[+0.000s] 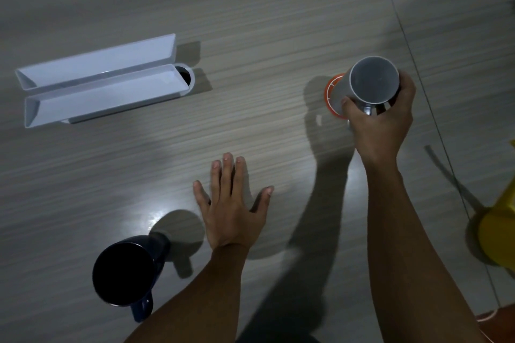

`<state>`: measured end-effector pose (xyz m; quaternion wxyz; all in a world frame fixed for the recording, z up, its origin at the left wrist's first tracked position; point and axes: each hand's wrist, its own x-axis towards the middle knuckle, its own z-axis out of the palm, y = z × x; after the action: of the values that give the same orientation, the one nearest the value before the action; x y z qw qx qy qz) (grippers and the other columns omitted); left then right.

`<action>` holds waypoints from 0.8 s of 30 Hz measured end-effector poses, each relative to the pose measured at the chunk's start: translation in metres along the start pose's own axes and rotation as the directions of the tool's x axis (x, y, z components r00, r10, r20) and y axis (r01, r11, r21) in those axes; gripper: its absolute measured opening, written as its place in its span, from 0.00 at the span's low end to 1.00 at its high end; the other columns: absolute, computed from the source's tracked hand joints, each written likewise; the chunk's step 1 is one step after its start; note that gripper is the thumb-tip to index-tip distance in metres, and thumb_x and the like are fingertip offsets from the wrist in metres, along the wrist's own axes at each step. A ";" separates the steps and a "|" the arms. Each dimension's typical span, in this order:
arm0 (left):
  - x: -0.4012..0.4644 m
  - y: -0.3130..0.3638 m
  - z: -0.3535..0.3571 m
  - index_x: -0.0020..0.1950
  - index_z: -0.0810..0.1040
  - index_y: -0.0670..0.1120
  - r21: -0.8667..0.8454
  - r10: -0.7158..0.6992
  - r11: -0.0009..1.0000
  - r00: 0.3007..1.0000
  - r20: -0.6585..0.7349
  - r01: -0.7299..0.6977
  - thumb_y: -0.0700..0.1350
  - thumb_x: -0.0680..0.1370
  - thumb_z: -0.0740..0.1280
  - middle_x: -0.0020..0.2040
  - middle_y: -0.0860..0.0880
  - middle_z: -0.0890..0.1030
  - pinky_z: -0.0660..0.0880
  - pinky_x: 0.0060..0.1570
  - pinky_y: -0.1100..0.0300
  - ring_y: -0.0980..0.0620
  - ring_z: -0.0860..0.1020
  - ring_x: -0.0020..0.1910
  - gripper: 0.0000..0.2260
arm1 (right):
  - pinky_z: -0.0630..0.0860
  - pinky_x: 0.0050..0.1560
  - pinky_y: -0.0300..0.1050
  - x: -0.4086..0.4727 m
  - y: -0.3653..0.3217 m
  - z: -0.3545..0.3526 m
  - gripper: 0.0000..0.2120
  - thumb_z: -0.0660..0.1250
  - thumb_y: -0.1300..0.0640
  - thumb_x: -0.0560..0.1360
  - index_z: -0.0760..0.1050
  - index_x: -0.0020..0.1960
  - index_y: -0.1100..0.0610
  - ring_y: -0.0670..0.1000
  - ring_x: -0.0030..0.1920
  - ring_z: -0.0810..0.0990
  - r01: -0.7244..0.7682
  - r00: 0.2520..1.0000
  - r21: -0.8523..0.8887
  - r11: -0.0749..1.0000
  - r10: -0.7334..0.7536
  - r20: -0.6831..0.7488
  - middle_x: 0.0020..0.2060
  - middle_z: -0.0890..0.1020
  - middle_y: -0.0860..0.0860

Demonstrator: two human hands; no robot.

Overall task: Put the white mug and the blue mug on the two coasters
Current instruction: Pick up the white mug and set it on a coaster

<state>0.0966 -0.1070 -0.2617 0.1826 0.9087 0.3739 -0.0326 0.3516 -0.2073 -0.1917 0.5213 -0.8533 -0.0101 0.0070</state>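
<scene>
My right hand (pixel 381 117) grips the white mug (pixel 373 78) from its near side, holding it over an orange coaster (pixel 330 95) at the right. Whether the mug rests on the coaster or hangs just above it, I cannot tell. Only the coaster's left edge shows; the mug and hand cover the rest. The blue mug (pixel 125 273) stands upright at the lower left, handle toward me. My left hand (pixel 231 209) lies flat on the surface with fingers spread, just right of the blue mug and not touching it. I see no second coaster.
A white open holder (pixel 97 78) with two long troughs lies at the left, with a dark round object (pixel 185 76) at its right end. A yellow object (pixel 498 228) sits at the right edge. A seam (pixel 418 64) runs down the surface on the right.
</scene>
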 end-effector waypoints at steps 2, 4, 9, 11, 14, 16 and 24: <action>0.000 0.000 0.000 0.84 0.52 0.51 0.002 0.000 1.000 1.000 0.001 0.000 0.69 0.81 0.55 0.86 0.50 0.51 0.44 0.80 0.34 0.48 0.46 0.85 0.37 | 0.77 0.59 0.34 0.003 -0.001 0.000 0.42 0.80 0.54 0.61 0.67 0.73 0.53 0.32 0.58 0.77 -0.006 1.000 0.011 1.000 0.006 0.002 0.61 0.75 0.40; 0.000 0.000 0.001 0.84 0.52 0.51 0.004 0.002 1.000 1.000 -0.002 -0.002 0.69 0.81 0.55 0.86 0.50 0.51 0.44 0.80 0.34 0.48 0.46 0.85 0.37 | 0.78 0.59 0.35 0.006 -0.002 -0.001 0.42 0.79 0.54 0.61 0.68 0.73 0.53 0.33 0.58 0.78 -0.011 1.000 0.022 1.000 0.011 0.007 0.60 0.76 0.40; 0.000 -0.001 0.001 0.84 0.54 0.51 -0.012 0.002 1.000 1.000 -0.013 -0.002 0.69 0.81 0.56 0.86 0.50 0.52 0.45 0.80 0.33 0.48 0.47 0.85 0.37 | 0.79 0.58 0.35 0.011 -0.002 -0.001 0.42 0.79 0.55 0.61 0.68 0.73 0.53 0.31 0.56 0.78 -0.026 0.999 0.030 0.999 0.026 0.023 0.57 0.76 0.36; 0.000 -0.001 0.001 0.84 0.53 0.51 -0.013 -0.001 1.000 1.000 -0.011 0.000 0.69 0.81 0.55 0.86 0.50 0.51 0.45 0.80 0.33 0.49 0.46 0.85 0.37 | 0.79 0.58 0.36 0.011 -0.003 -0.001 0.43 0.79 0.55 0.60 0.68 0.72 0.53 0.34 0.57 0.79 -0.032 0.999 0.032 0.999 0.031 0.030 0.58 0.77 0.38; 0.000 -0.001 0.001 0.84 0.54 0.51 -0.026 0.001 1.000 1.000 -0.012 -0.002 0.69 0.80 0.56 0.85 0.50 0.52 0.46 0.80 0.33 0.49 0.47 0.85 0.37 | 0.80 0.58 0.36 0.011 -0.001 -0.002 0.42 0.79 0.55 0.60 0.68 0.72 0.52 0.35 0.58 0.79 -0.036 0.999 0.035 0.999 0.035 0.037 0.58 0.77 0.39; 0.000 -0.001 0.001 0.84 0.54 0.51 -0.029 0.000 1.000 1.000 -0.012 0.000 0.69 0.80 0.56 0.85 0.50 0.52 0.46 0.80 0.32 0.49 0.47 0.85 0.37 | 0.79 0.57 0.36 0.011 0.000 -0.002 0.42 0.79 0.54 0.60 0.68 0.72 0.52 0.33 0.57 0.79 -0.038 0.999 0.046 0.998 0.036 0.040 0.58 0.77 0.39; 0.002 0.000 0.000 0.84 0.53 0.52 -0.019 -0.011 1.000 1.000 0.000 0.011 0.69 0.80 0.55 0.86 0.51 0.52 0.45 0.80 0.33 0.49 0.47 0.85 0.37 | 0.78 0.65 0.43 0.010 0.007 -0.004 0.47 0.80 0.56 0.63 0.62 0.77 0.53 0.41 0.64 0.78 -0.048 0.997 0.082 0.996 0.043 0.064 0.64 0.74 0.42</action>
<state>0.0980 -0.1054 -0.2621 0.1911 0.9050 0.3790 -0.0300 0.3616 -0.2139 -0.1959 0.5555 -0.8302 -0.0068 0.0458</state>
